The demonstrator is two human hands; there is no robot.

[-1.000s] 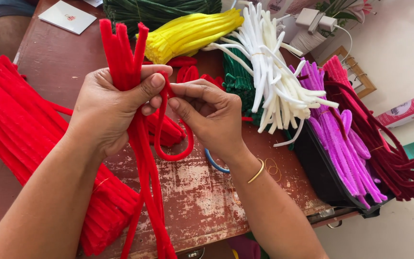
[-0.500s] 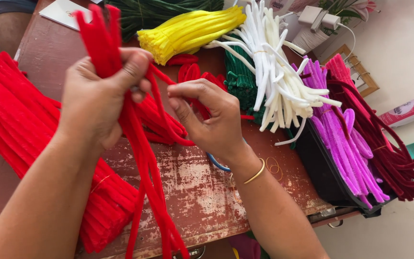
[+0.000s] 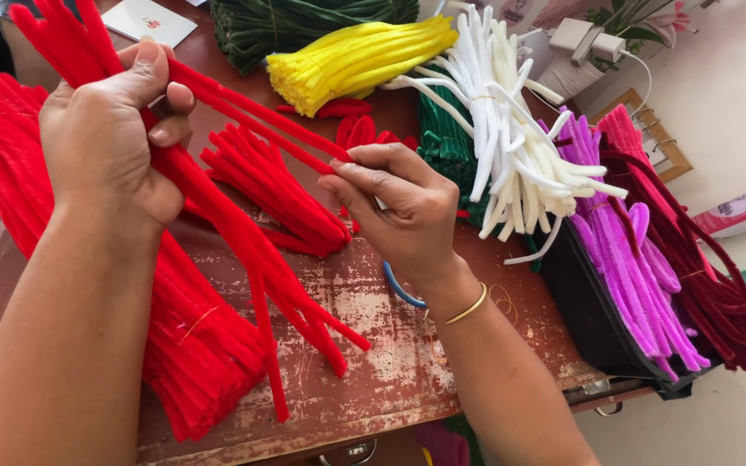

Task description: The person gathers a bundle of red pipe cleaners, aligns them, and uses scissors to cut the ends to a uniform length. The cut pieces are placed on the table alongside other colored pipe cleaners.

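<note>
Head view shows the left hand point(image 3: 110, 138) clenched around a bunch of red pipe cleaners point(image 3: 243, 250), thumb pressed on top, above the worn brown table point(image 3: 364, 345). The right hand point(image 3: 399, 207) pinches the far end of a few red stems point(image 3: 261, 121) that stretch taut from the left fist. Doing this well probably means keeping that fist firm so the bunch stays even, and drawing the pinched stems straight. The stems are fuzzy, bright red, thin and bendy, their lower ends fanning loose over the table. Beyond the right hand lie yellow point(image 3: 364, 56), white point(image 3: 511, 129) and purple point(image 3: 632, 259) bundles.
</note>
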